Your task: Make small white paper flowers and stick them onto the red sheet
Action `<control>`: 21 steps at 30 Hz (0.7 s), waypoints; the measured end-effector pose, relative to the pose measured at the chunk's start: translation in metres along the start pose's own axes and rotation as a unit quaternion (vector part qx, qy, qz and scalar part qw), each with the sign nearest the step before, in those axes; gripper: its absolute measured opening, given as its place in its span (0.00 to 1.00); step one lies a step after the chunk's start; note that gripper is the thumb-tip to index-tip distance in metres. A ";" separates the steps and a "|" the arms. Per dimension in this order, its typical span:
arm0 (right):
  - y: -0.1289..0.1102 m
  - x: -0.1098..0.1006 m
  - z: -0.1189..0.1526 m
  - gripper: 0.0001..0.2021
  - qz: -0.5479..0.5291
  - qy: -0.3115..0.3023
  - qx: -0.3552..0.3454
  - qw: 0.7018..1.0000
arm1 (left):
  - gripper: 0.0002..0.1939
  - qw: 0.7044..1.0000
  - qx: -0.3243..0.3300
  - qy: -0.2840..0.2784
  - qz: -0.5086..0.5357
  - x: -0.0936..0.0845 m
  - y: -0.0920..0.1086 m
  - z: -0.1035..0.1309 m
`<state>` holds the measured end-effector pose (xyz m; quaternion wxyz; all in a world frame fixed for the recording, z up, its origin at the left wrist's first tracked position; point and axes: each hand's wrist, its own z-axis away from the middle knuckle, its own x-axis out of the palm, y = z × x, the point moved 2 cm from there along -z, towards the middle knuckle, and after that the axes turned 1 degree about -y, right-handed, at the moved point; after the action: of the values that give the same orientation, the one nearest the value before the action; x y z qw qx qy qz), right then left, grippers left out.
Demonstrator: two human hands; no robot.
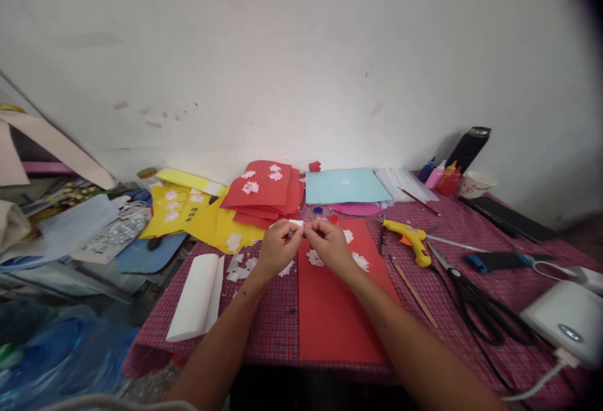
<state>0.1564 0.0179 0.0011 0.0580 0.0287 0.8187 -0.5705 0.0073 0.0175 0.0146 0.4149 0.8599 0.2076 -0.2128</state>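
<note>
My left hand (281,245) and my right hand (327,244) meet above the upper left of a red paper sheet (348,323), fingers pinched together. Between the fingertips of my left hand is a small piece of white paper (296,223). The right fingertips touch its edge, though what they grip there is too small to make out. White paper flowers (360,261) lie on the red sheet beside my right hand. Loose white paper scraps (240,268) are scattered left of my left hand, near a folded white paper (195,298).
Yellow sheets (219,225) and stacked red sheets (264,194) with flowers lie at the back left. A light blue sheet (346,186) is by the wall. On the right are a yellow glue gun (409,235), black scissors (480,304), paint bottles (438,176) and a paper cup (478,183).
</note>
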 end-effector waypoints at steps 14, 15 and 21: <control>0.003 -0.003 -0.001 0.09 0.005 -0.021 0.001 1.000 | 0.09 0.998 -0.028 -0.030 0.057 0.000 -0.002 0.000; 0.003 -0.003 -0.002 0.09 0.009 -0.020 0.000 1.000 | 0.09 0.997 -0.030 -0.034 0.059 0.000 -0.002 0.001; 0.002 -0.003 -0.002 0.10 -0.009 -0.033 0.004 0.999 | 0.02 0.997 -0.044 -0.018 0.058 0.001 -0.002 0.001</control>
<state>0.1594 0.0202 0.0003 0.0794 0.0032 0.8146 -0.5745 0.0067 0.0181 0.0126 0.4675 0.8476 0.1587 -0.1946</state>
